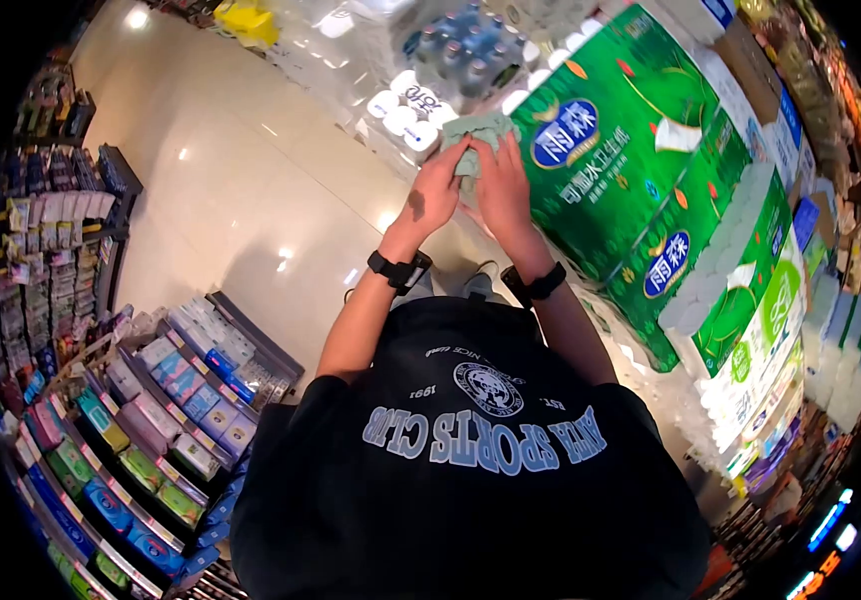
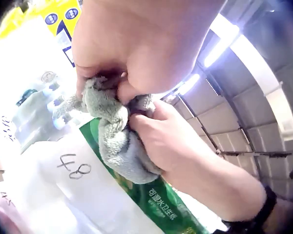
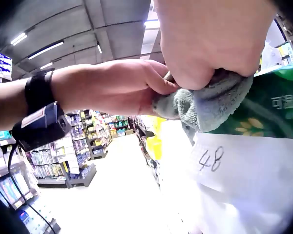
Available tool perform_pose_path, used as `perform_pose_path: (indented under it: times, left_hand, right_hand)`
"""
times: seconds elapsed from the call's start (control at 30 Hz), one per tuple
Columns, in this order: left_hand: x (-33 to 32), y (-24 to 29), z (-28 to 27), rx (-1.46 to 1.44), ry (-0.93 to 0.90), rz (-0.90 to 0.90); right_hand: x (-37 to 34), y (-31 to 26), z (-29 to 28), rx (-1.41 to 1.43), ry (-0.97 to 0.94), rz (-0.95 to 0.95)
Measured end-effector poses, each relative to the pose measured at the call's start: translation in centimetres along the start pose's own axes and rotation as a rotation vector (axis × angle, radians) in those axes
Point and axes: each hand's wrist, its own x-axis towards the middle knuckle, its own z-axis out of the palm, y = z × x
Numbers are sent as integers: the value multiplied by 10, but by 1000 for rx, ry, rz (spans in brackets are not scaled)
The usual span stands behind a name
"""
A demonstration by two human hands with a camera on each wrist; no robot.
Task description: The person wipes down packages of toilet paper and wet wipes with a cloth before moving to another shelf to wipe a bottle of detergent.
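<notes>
A grey-green fuzzy cloth [image 1: 481,130] is bunched between both hands at the corner of a large green pack of toilet paper [image 1: 591,200]. My left hand [image 1: 436,192] grips one end of it with curled fingers. Close beside, my right hand [image 1: 503,190] holds the other end, its fingers also bent into the folds. Seen from the left wrist, the cloth [image 2: 112,131] hangs in a twisted roll in front of the green pack [image 2: 161,204]. In the right wrist view, folds of the cloth [image 3: 205,105] droop over a white sheet [image 3: 249,180] handwritten "48".
Shrink-wrapped bottles [image 1: 471,45] and white rolls [image 1: 413,110] stand beyond the hands. Another green pack [image 1: 741,290] is to the right. Shelves of packaged goods [image 1: 151,420] line the left, across a shiny tiled floor [image 1: 221,150].
</notes>
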Motion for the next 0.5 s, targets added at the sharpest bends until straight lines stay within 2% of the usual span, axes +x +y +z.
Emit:
perform_pose_path:
  times: [0.03,0.13,0.17,0.27,0.37,0.47,0.5]
  left_hand:
    - [-2,-4,-9,-18,75,-13]
    - [-18,-15,-59,-74,92,-89]
    - [-26,-24,-74,-55,183,-27]
    - [-61,-53,-137,-71,285,-97]
    - [-111,-85,-200,-131,511,-160]
    - [-162,-98,-260,-71,877,-171]
    - [-182,-104,-280,-104,939,-182]
  right_hand:
    - [7,-9,2,-10,36,-63]
    - [31,-38,26,94,-112,-83]
    - [37,-54,33,289,-193,-67]
    - [50,-117,81,250,-307,-213]
    - [51,-205,125,334,-441,-307]
    - [47,-291,160,405,-568,-465]
    - [45,-316,168,443,-609,-521]
